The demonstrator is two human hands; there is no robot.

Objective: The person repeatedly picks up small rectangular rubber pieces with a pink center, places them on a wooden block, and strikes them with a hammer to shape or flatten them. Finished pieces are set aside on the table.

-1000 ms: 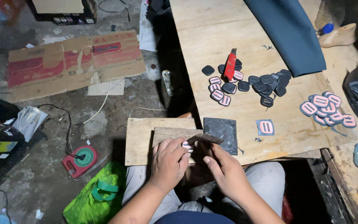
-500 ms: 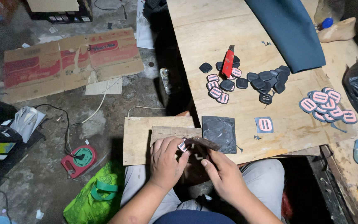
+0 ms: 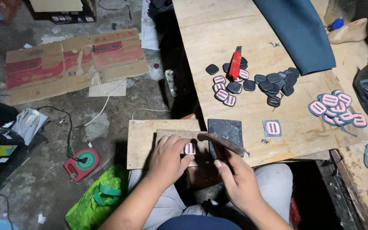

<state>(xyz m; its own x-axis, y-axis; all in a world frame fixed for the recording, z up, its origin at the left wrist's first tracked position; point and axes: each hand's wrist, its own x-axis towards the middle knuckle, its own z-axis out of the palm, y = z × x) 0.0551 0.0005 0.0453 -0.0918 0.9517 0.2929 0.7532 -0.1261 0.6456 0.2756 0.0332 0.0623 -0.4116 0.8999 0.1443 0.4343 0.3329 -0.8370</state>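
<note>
Barely shifted since half a second earlier: hands lower on the small board, blade tip swung nearer the pink patch. Beyond, broad wooden surface (image 3: 252, 30), carrying a dark blue sheet (image 3: 297, 32) at the far end. On the floor to the left, flattened cardboard (image 3: 71, 59); nearer, a green bag (image 3: 101, 200) and a red round device (image 3: 81, 162) with its cord. Across the knees, small wooden board (image 3: 143, 142), edge against the surface. Beside it, a dark square pad (image 3: 225, 130). Further out, heaps of dark oval patches (image 3: 277, 83) and pink-faced ones (image 3: 335, 108), well apart from the hands; a red cutter (image 3: 235, 64) among them. Left hand (image 3: 167, 159) flat over the board, fingers pressed together, pinning the pink patch (image 3: 189, 148) at their tips and hiding part of it. Right hand (image 3: 237, 179) closed around a dark knife (image 3: 220, 142), blade tip just beside that patch.
</note>
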